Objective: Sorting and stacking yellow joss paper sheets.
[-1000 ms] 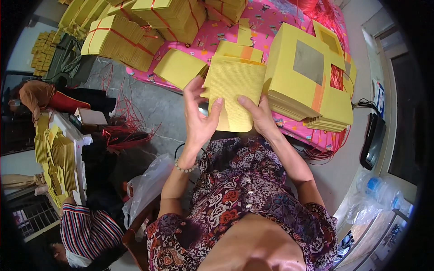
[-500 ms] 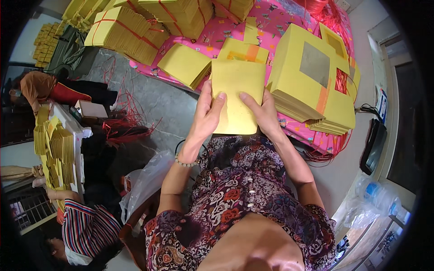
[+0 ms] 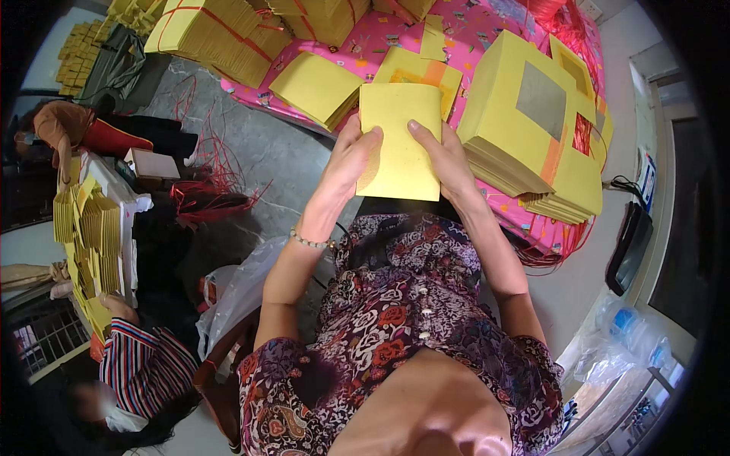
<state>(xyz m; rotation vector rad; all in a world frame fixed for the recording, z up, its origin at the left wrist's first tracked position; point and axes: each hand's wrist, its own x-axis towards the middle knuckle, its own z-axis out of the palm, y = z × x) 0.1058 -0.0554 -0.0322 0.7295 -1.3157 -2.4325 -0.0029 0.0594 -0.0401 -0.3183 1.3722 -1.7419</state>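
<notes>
A stack of yellow paper sheets point(image 3: 401, 144) is held upright in front of my lap, between both hands. My left hand point(image 3: 355, 156) grips its left side with the thumb on the near face; layered paper edges show below that thumb. My right hand point(image 3: 449, 161) clasps the right side, its thumb also pressed on the face. The other fingers of both hands are mostly hidden behind the paper. Just beyond, a folded yellow stack point(image 3: 315, 85) and a yellow piece with an orange strip point(image 3: 418, 72) lie on the pink patterned cloth point(image 3: 384, 38).
Large yellow paper stacks point(image 3: 506, 106) stand on the cloth at the right, and red-tied bundles point(image 3: 217, 30) at the far left. Red strands point(image 3: 213, 201) litter the grey floor. Two people work at a side table of yellow paper point(image 3: 99, 228). A plastic bag point(image 3: 247, 281) sits by my left arm.
Both hands have raised the stack slightly away from my lap, and its left edge now shows layers. The striped-sleeved person at the left has shifted a little.
</notes>
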